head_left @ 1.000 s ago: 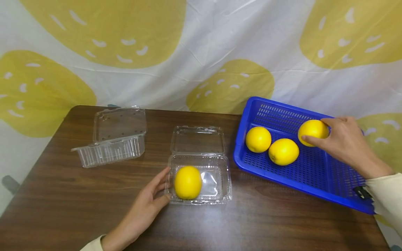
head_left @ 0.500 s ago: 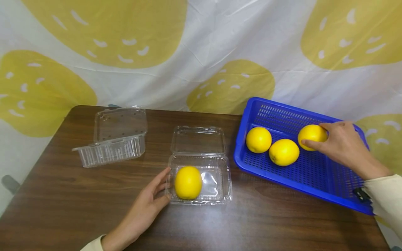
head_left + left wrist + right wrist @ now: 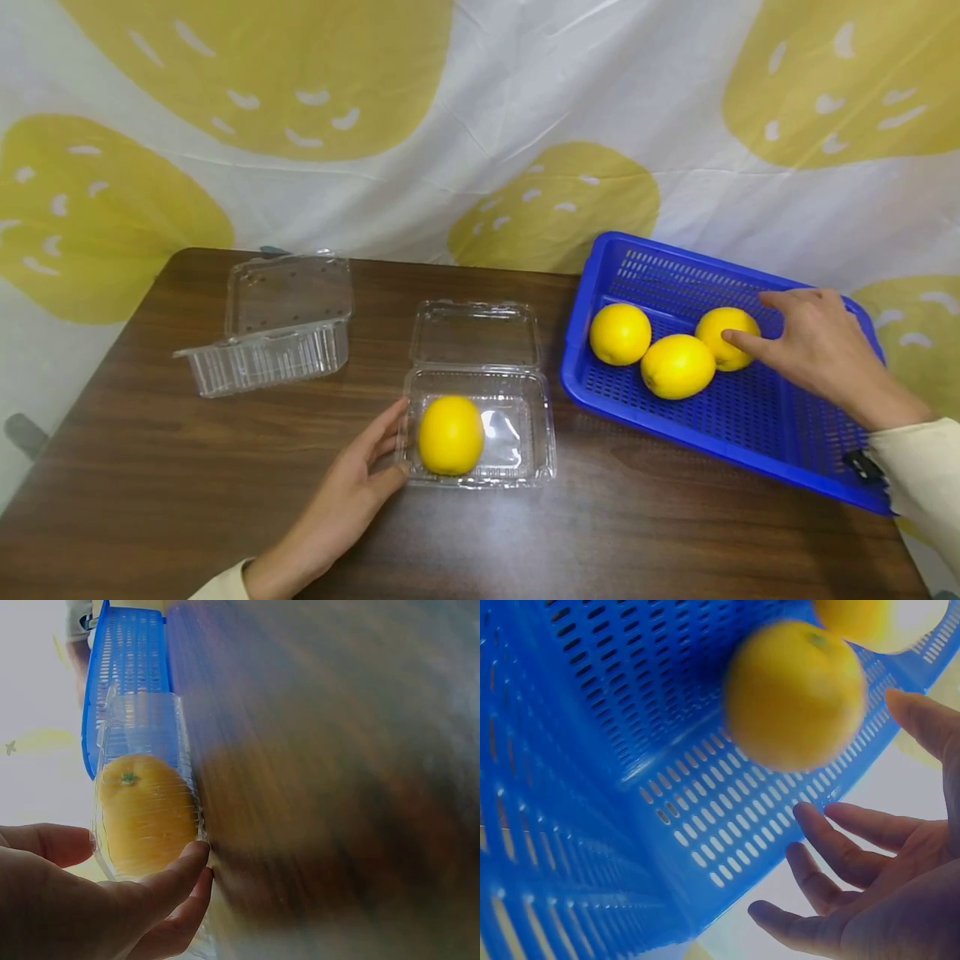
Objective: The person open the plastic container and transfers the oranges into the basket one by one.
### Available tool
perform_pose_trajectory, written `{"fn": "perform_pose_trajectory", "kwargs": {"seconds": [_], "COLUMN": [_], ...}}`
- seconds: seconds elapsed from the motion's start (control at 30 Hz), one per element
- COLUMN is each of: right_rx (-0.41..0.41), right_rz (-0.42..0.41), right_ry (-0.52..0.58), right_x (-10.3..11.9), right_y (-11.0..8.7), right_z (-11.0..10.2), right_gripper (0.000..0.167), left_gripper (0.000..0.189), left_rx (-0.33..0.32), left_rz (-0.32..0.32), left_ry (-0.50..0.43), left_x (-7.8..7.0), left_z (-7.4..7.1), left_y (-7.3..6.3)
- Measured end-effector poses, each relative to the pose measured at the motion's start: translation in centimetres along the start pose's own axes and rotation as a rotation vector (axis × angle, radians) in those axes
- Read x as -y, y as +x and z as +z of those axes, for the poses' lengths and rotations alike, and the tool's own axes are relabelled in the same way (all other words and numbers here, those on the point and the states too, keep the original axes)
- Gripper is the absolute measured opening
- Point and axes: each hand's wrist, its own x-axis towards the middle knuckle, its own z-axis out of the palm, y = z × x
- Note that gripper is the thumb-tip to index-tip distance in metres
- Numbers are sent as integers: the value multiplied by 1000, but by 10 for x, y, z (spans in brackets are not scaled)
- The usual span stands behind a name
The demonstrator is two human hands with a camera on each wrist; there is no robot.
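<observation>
In the head view, a yellow-orange orange (image 3: pixel 451 435) sits in the left part of a clear plastic clamshell container (image 3: pixel 517 479) whose lid stands raised. My left hand (image 3: pixel 352 483) grips the container's left side; in the left wrist view, thumb and fingers (image 3: pixel 174 881) lie at opposite edges of its end. Over the blue plastic basket (image 3: pixel 750 442), my right hand (image 3: pixel 821 346) is spread beside an orange (image 3: pixel 727 337). The right wrist view shows the fingers (image 3: pixel 840 847) apart from this orange (image 3: pixel 795 697). Two more oranges, one left (image 3: pixel 620 333) and one in the middle (image 3: pixel 678 367), lie beside it.
A second clear container (image 3: pixel 266 358), lid raised, stands at the back left of the brown wooden table (image 3: pixel 187 483). Behind the table hangs a white cloth (image 3: pixel 517 75) with large yellow fruit shapes. The basket's raised rim borders the right hand's space.
My right hand has lowered the orange it held into the basket and let go. That orange has moved left, against the middle one. The left hand keeps its place at the container.
</observation>
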Motion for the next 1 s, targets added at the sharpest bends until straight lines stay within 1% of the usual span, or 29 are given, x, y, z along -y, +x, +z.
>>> {"fn": "perform_pose_trajectory", "kwargs": {"seconds": [0.1,0.27,0.5,0.67,0.77,1.0], "right_rx": [-2,-35,-89,-107,-100,-117], "right_rz": [11,-2,-36,-55,-53,-69], "right_ry": [21,69,129,145,152,156], "right_x": [2,8,28,41,46,53], "right_y": [1,1,-1,-2,-4,-5], "right_z": [-1,-3,-10,-13,-14,-17], "right_gripper": [76,73,68,66,66,65], "left_gripper": [80,80,80,80,80,79], "left_rx": [2,-1,3,4,4,2], "left_rz": [4,7,5,7,8,7], "left_ry": [-1,-3,-2,0,0,2], "left_x": [0,0,0,0,0,0], "left_z": [0,1,0,0,0,-1], "left_y": [0,0,0,0,0,-1]}}
